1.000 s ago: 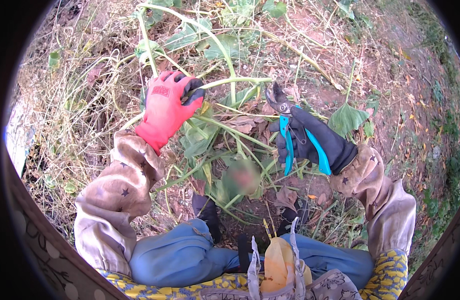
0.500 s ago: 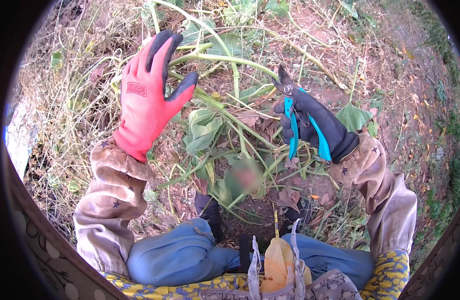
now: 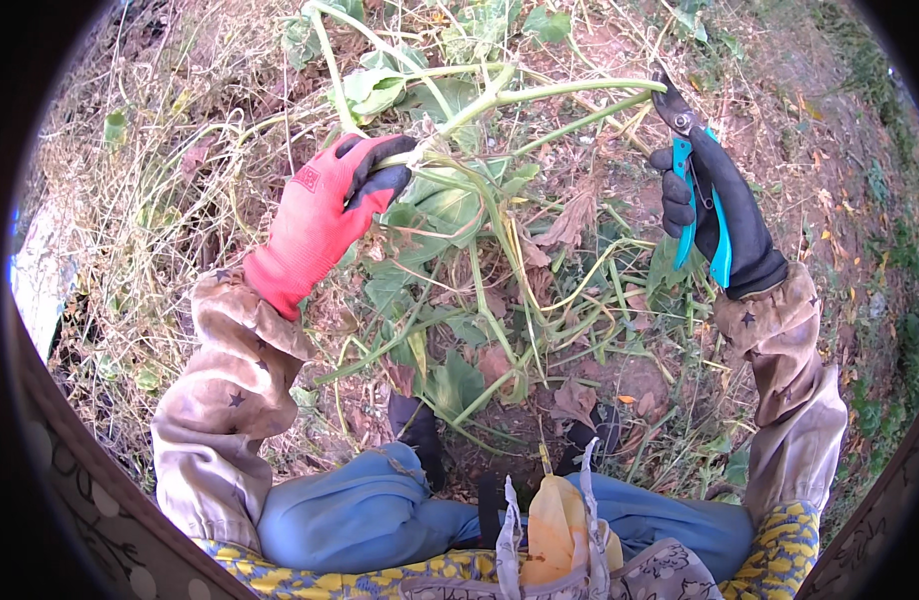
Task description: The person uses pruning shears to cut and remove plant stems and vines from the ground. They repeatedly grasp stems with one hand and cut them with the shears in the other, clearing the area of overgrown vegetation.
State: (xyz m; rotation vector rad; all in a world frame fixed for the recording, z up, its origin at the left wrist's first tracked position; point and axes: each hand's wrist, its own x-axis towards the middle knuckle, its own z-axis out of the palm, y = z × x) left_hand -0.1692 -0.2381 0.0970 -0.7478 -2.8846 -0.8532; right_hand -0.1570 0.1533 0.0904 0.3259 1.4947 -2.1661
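In a red glove with dark fingertips, my left hand (image 3: 320, 220) is closed around a bundle of green vine stems (image 3: 500, 98), holding it raised off the ground. My right hand (image 3: 735, 215), gloved in black, is wrapped around the turquoise handles of a pair of pruning shears (image 3: 683, 122). The dark blades point up and away, touching or overlapping the right end of a thick stem; whether they have closed on it cannot be made out. Below the bundle hang thinner stems, curled dry leaves (image 3: 572, 222) and large green leaves (image 3: 450, 215).
More cut or trailing stems and a green leaf (image 3: 454, 385) lie close in front of my dark shoes (image 3: 417, 425). Dry grass and straw (image 3: 130, 190) cover the left side. Reddish soil with scattered leaves (image 3: 810, 300) stretches to the right. A yellowish, pointed thing (image 3: 555, 530) sits at my lap.
My left hand went from open fingers to a grip on the vine stems, which now stand higher. My right hand moved right and upward with the shears.
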